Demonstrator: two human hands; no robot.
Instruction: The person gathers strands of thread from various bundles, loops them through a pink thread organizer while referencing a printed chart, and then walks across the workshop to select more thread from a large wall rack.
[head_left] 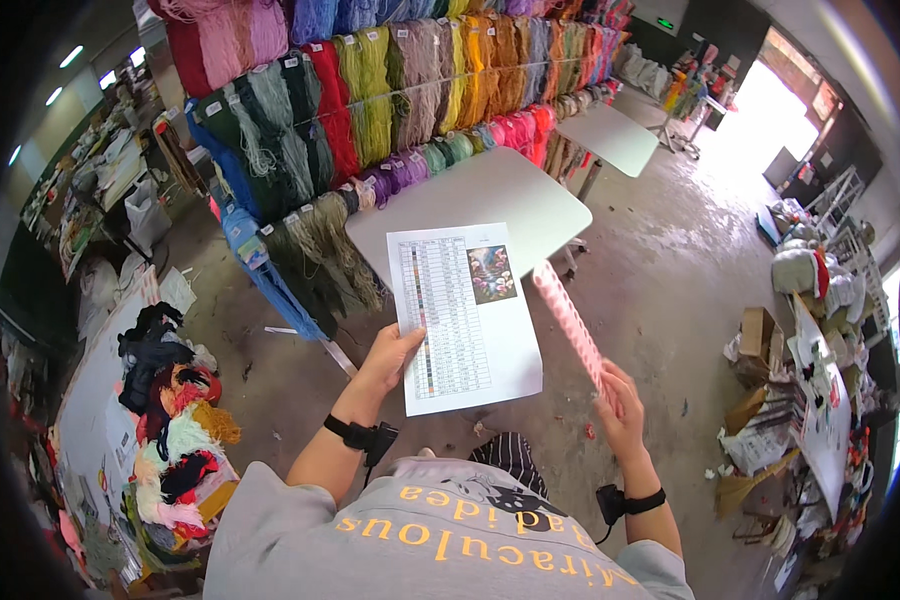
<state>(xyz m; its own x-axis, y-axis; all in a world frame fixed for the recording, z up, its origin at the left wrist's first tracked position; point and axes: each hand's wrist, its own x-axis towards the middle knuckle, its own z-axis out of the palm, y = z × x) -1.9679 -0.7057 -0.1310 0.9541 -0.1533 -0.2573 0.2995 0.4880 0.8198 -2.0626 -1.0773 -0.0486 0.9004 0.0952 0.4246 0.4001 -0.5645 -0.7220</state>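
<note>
My left hand (394, 357) pinches the left edge of a white printed sheet (510, 350), thumb on top. The sheet carries a table with a column of small colour swatches and a colourful picture at its upper right. In my right hand (621, 408) is the lower end of a long, narrow pink strip (570, 322) with a row of holes or pale spots; it slants up and leftward beside the sheet. Just beyond the sheet stands a light grey table (440, 205). Behind it hang rows of coloured yarn hanks (420, 85) on a rack.
A second small table (610, 138) stands farther right. At left, a white table (90, 400) bears a heap of mixed yarn (180, 440). Cardboard boxes (760, 340), bags and a tilted white board (822, 400) crowd the right side. A bright doorway (760, 105) is at the far right.
</note>
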